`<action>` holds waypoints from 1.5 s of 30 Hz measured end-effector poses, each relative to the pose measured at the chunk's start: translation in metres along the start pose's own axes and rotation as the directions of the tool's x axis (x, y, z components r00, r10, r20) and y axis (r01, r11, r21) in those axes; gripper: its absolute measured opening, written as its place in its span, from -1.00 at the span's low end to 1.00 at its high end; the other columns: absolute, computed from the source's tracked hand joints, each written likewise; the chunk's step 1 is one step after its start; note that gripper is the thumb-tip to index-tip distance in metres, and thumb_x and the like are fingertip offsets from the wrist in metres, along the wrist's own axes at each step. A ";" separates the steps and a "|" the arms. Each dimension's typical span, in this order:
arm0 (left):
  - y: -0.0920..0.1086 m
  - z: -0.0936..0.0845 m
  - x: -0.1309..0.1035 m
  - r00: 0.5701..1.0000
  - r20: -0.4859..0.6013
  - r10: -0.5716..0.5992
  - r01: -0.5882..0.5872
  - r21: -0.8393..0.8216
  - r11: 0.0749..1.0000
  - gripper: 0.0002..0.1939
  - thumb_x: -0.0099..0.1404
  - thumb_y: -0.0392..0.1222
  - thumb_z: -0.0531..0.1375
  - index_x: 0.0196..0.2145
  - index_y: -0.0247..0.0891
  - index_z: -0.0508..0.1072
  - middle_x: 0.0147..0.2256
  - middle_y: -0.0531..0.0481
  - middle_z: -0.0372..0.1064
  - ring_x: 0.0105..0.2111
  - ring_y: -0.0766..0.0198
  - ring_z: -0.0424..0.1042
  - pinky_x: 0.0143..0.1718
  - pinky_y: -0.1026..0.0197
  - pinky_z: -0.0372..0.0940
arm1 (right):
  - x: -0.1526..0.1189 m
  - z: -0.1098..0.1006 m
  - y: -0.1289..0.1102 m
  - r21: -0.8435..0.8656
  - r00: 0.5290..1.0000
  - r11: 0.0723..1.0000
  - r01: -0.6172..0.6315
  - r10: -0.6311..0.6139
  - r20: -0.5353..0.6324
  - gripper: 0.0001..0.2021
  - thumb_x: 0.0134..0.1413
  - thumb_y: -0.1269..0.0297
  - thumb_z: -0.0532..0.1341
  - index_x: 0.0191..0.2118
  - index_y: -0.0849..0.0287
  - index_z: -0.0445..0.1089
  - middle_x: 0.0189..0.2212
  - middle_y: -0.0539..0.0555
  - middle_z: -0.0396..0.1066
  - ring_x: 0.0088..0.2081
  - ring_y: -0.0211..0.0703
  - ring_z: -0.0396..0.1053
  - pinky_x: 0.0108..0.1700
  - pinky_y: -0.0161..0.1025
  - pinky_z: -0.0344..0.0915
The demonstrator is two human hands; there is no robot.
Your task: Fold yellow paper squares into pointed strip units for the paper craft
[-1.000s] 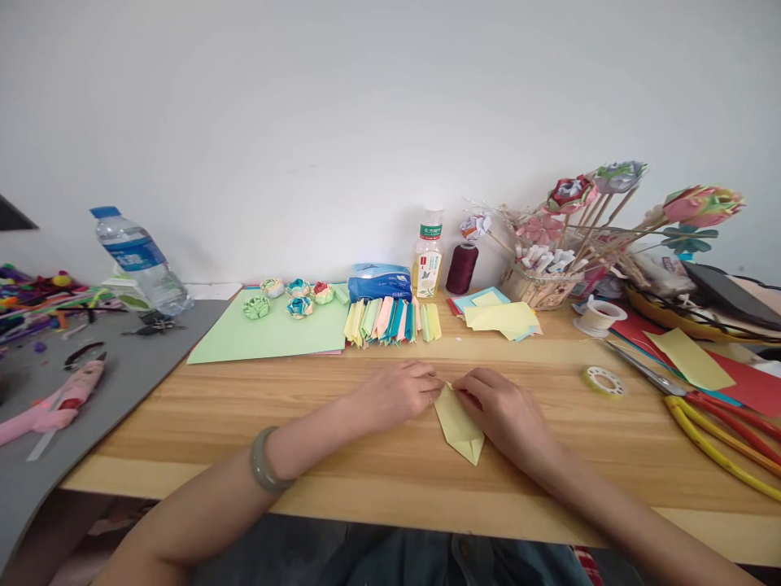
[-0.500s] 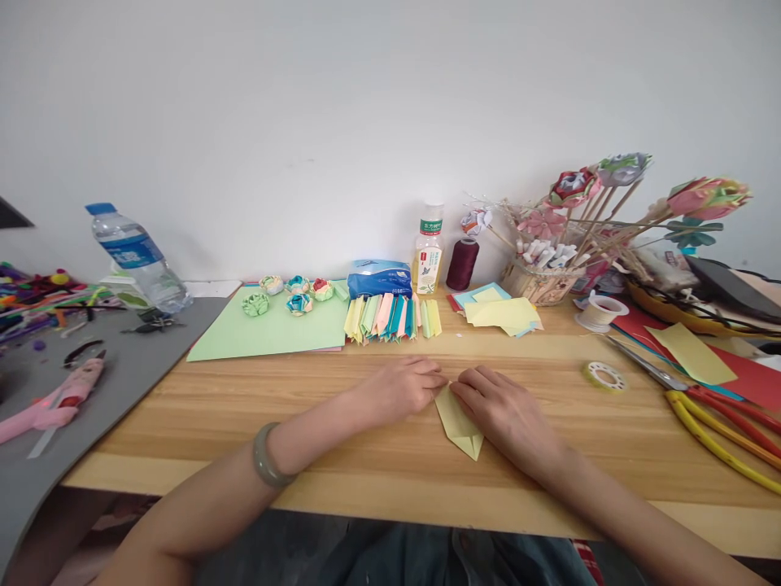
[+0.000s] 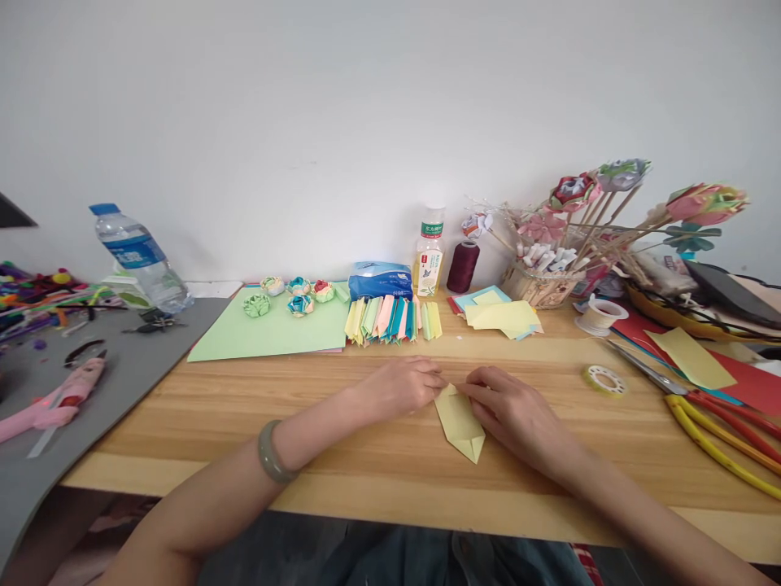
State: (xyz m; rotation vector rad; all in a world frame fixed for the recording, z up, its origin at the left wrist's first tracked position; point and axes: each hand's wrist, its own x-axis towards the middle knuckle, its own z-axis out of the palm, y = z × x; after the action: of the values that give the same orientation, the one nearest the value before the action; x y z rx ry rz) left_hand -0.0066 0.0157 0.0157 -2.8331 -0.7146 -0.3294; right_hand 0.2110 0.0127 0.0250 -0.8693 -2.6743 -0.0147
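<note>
A pale yellow piece of paper lies on the wooden table with its near end folded to a point and a small fold at its far end. My left hand rests at the far left corner of this paper, fingers curled and closed on its edge. From the other side, my right hand pinches the far right corner with thumb and fingertips. The fingertips partly cover both corners. A bracelet sits on my left wrist.
Behind my hands stand folded paper strips, a tissue pack, a drink bottle and a thread spool. Paper flowers lie on green sheets. Right are tape and scissors; left, a pink glue gun.
My right hand has shifted slightly to the right and its fingers have lifted off the middle of the paper, so more of it shows. My left hand stays nearly still.
</note>
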 end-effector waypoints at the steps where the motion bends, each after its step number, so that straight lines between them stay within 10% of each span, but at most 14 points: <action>1: 0.000 0.000 0.000 1.000 0.003 0.000 0.000 -0.002 1.000 -0.78 0.34 -0.38 0.05 -0.21 -0.35 0.50 -0.10 -0.03 0.45 -0.04 0.14 0.33 0.01 0.15 0.24 | 0.001 0.001 0.001 -0.007 1.000 1.000 -0.004 0.004 -0.003 -0.74 0.08 0.54 0.03 -0.25 0.19 0.43 -0.31 0.13 0.36 -0.30 -0.12 0.35 -0.31 -0.23 0.29; 13: 0.004 -0.006 -0.003 1.000 -0.023 -0.019 0.018 -0.037 0.999 -0.78 0.27 -0.44 0.09 -0.18 -0.35 0.47 -0.09 -0.05 0.44 -0.07 0.17 0.32 0.02 0.15 0.19 | -0.029 -0.025 0.004 -0.090 0.999 0.995 0.053 -0.054 -0.006 -0.75 0.17 0.46 -0.03 -0.34 0.14 0.39 -0.33 0.12 0.35 -0.36 -0.14 0.33 -0.34 -0.19 0.26; 23: 0.021 -0.010 -0.011 0.976 -0.132 -0.171 0.176 0.025 0.984 -0.79 0.29 -0.29 0.09 -0.48 -0.25 0.44 -0.46 0.02 0.36 -0.29 0.24 0.28 -0.01 0.05 0.12 | -0.033 -0.010 -0.001 -0.039 0.999 0.999 0.023 -0.025 -0.047 -0.79 0.23 0.38 -0.02 -0.25 0.15 0.35 -0.37 0.11 0.44 -0.32 -0.10 0.41 -0.28 -0.18 0.32; 31: 0.020 -0.004 -0.011 0.969 -0.179 -0.173 0.187 0.065 0.980 -0.74 0.31 -0.31 0.06 -0.53 -0.26 0.39 -0.46 0.03 0.36 -0.25 0.25 0.29 -0.02 0.04 0.11 | -0.032 0.002 0.023 0.130 0.967 0.962 -0.241 0.249 -0.049 -0.86 0.13 0.33 0.10 -0.18 0.14 0.29 -0.24 0.12 0.42 -0.23 -0.09 0.40 -0.23 -0.18 0.35; 40: 0.026 -0.003 -0.009 0.925 -0.181 -0.335 0.317 -0.122 0.941 -0.97 0.16 -0.27 0.19 -0.41 -0.27 0.41 -0.34 -0.03 0.39 -0.16 0.15 0.31 -0.09 0.08 0.17 | -0.024 -0.012 0.022 0.199 0.999 0.979 -0.049 0.044 0.030 -0.76 0.23 0.34 0.02 -0.25 0.15 0.45 -0.25 0.14 0.39 -0.20 -0.13 0.37 -0.19 -0.20 0.33; 45: 0.024 -0.001 -0.007 0.959 -0.173 -0.225 0.215 -0.072 0.974 -0.84 0.28 -0.28 0.09 -0.45 -0.27 0.41 -0.40 -0.01 0.38 -0.17 0.20 0.32 -0.13 0.14 0.17 | -0.027 -0.012 0.021 0.117 1.000 0.993 0.025 -0.025 -0.005 -0.77 0.24 0.31 0.03 -0.19 0.15 0.43 -0.26 0.14 0.39 -0.22 -0.14 0.37 -0.21 -0.21 0.33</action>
State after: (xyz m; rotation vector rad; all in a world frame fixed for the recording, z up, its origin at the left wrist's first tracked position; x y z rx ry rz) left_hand -0.0012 -0.0083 0.0118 -2.7281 -0.9965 -0.6398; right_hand 0.2476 0.0129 0.0260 -0.7984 -2.6522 0.1338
